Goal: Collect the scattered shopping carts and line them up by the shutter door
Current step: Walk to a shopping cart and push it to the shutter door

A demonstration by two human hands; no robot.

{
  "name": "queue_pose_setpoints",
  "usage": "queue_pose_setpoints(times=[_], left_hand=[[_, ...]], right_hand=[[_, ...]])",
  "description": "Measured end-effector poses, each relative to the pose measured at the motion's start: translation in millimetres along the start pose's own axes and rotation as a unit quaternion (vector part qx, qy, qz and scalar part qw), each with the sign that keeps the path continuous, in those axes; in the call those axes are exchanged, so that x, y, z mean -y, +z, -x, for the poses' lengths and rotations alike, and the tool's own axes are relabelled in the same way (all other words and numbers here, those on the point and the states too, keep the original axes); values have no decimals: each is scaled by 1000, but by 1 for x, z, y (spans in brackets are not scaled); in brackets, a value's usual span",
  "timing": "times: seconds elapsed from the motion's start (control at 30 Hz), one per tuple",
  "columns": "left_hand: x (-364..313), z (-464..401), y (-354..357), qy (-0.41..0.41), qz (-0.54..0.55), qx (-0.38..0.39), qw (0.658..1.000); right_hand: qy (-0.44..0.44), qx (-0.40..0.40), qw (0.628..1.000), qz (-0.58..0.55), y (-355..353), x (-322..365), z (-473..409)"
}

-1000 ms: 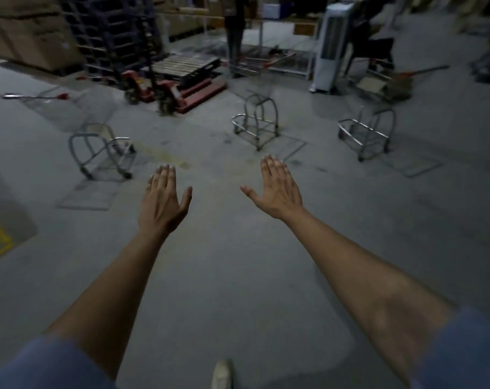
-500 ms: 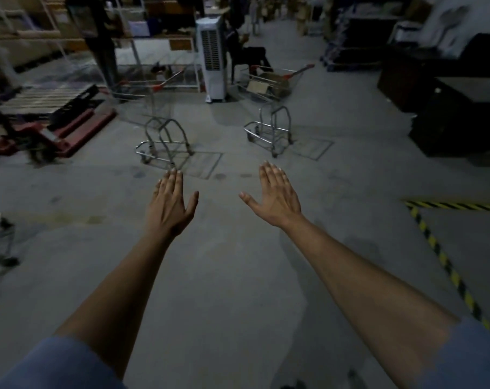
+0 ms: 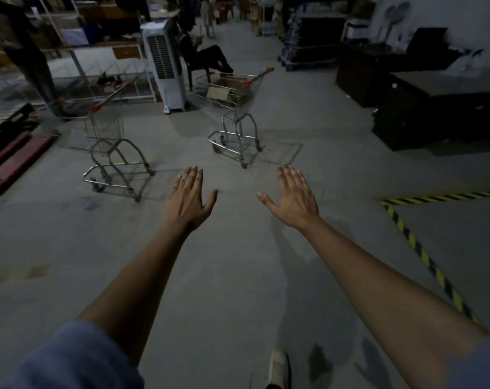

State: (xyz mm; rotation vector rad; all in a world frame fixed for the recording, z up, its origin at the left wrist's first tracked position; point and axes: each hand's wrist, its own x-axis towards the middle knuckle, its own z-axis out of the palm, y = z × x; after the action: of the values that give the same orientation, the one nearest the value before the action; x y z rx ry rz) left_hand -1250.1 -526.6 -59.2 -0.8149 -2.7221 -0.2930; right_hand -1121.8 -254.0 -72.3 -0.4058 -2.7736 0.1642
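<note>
Grey concrete floor (image 3: pixel 238 276) lies beneath both outstretched hands. Left hand (image 3: pixel 188 199) and right hand (image 3: pixel 293 197) are flat, fingers extended, holding nothing. One shopping cart (image 3: pixel 113 153) stands ahead-left of the left hand; another cart (image 3: pixel 234 113) stands beyond, between both hands.

Two wire carts ahead of me, upright, red handles: left cart (image 3: pixel 109 141) empty, right cart (image 3: pixel 232 108) carrying cardboard, well apart
</note>
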Motion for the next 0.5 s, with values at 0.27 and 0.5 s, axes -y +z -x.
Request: queue_pose_setpoints(times=[0.27,0.5], left_hand=[[-61,-213,74,-5,15,19,1000],[-100,-389,150,12,25,15,999]], right_hand=[[19,13,1000,-7,23,-130,-183],[26,7,1000,-10,51,-232,-341]])
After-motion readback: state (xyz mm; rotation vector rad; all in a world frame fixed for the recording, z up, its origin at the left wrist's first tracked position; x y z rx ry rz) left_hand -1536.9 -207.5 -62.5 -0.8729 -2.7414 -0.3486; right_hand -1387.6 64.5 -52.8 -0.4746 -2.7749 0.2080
